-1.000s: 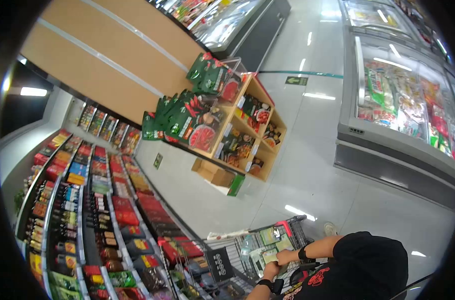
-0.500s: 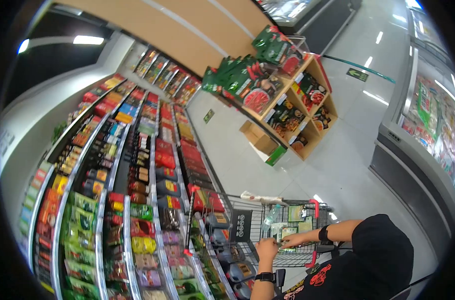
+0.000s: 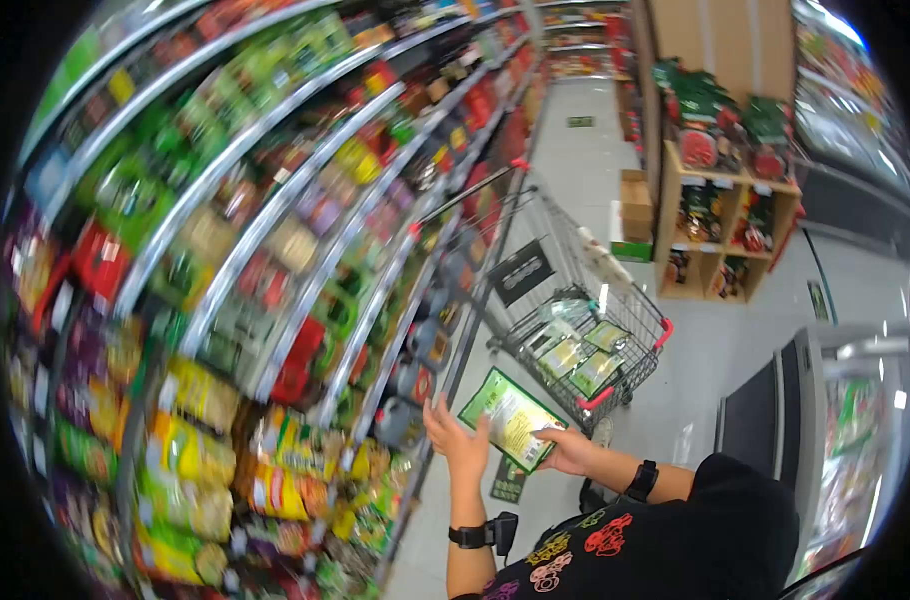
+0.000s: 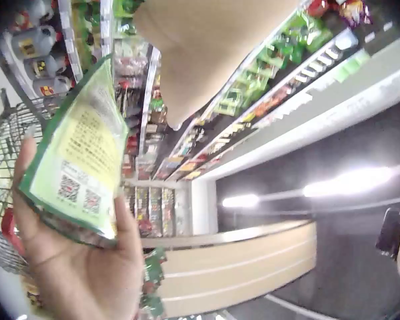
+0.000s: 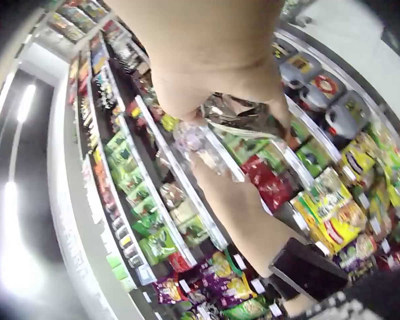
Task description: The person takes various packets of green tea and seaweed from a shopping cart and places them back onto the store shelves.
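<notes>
In the head view my right hand (image 3: 571, 452) grips a flat green-edged packet (image 3: 517, 424) by its right end, thumb over the printed face. The left hand (image 3: 459, 440) is spread beside the packet's other edge, fingers pointing up and thumb close to it. Seen from the left wrist, the packet (image 4: 83, 150) shows a yellow text panel and two square codes. The right hand (image 4: 80, 267) holds its lower end there. From the right wrist, only a shiny edge of the packet (image 5: 237, 115) shows beneath the right hand (image 5: 213, 60).
A wire shopping cart (image 3: 643, 375) with red corners stands ahead, carrying several similar packets (image 3: 562, 357) and a clear bottle (image 3: 569, 308). Shelves of bagged goods (image 3: 203, 395) run along the left. A freezer (image 3: 770, 400) stands at right, with a wooden display (image 3: 708, 250) further back.
My hands have come away from over the cart, and the packet is now held up in front of the body. The head view has turned left toward the shelves.
</notes>
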Demonstrator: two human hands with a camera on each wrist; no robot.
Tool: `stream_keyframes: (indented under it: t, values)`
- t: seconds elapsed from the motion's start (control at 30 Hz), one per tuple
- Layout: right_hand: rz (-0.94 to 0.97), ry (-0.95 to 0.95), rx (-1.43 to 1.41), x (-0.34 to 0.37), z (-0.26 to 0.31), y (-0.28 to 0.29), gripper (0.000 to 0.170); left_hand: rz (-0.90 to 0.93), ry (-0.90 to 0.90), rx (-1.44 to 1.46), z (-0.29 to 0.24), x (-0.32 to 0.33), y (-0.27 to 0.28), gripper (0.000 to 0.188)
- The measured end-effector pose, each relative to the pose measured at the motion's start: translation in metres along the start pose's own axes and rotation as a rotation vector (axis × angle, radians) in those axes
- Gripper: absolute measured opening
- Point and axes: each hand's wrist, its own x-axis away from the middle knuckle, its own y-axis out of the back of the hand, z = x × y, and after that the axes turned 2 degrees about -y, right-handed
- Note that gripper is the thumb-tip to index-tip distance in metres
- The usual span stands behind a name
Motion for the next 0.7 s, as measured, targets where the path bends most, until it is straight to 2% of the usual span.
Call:
stream_keyframes:
  t: [0.03, 0.07, 0.1, 0.17, 0.23, 0.3, 0.33, 0.37, 0.43, 0.57, 0.6, 0.7]
  values:
    - [0.078, -0.082, -0.103, 0.011, -0.015, -0.014, 0.035, -0.074, 0.123, 0.155, 0.016, 0.018, 0.019, 0.074]
    - [0.155, -0.131, -0.171, 0.019, -0.025, -0.03, 0.037, 0.029, 0.375, 0.435, 0.032, 0.03, 0.038, 0.073]
    - [0.175, -0.213, -0.234, 0.019, -0.035, -0.04, 0.04, 0.0, 0.385, 0.508, 0.033, 0.039, 0.066, 0.071]
    - [0.295, -0.149, -0.163, 0.019, -0.044, -0.068, 0.044, -0.046, 0.384, 0.644, 0.015, 0.049, 0.123, 0.069]
    - [0.44, -0.134, -0.124, 0.026, -0.041, -0.116, 0.047, -0.089, 0.356, 0.92, -0.005, 0.054, 0.172, 0.06]
    - [0.512, -0.113, -0.067, 0.032, -0.044, -0.151, 0.049, -0.129, 0.277, 0.98, -0.009, 0.061, 0.185, 0.046]
    - [0.55, -0.136, -0.07, 0.035, -0.047, -0.164, 0.05, -0.125, 0.229, 0.986, -0.02, 0.063, 0.195, 0.031]
    - [0.589, -0.157, -0.072, 0.037, -0.049, -0.174, 0.051, -0.18, 0.244, 1.023, -0.031, 0.067, 0.199, 0.023]
    - [0.641, -0.153, -0.018, 0.04, -0.052, -0.188, 0.053, -0.285, 0.224, 1.027, -0.034, 0.074, 0.206, 0.021]
    - [0.648, -0.132, 0.111, 0.036, -0.061, -0.175, 0.054, -0.269, 0.193, 0.966, -0.04, 0.081, 0.224, 0.018]
    - [0.721, -0.178, 0.086, 0.039, -0.058, -0.173, 0.053, -0.26, 0.159, 0.959, -0.041, 0.079, 0.225, 0.018]
    - [0.789, -0.132, 0.203, 0.042, -0.051, -0.172, 0.052, -0.248, 0.113, 0.954, -0.049, 0.071, 0.222, 0.019]
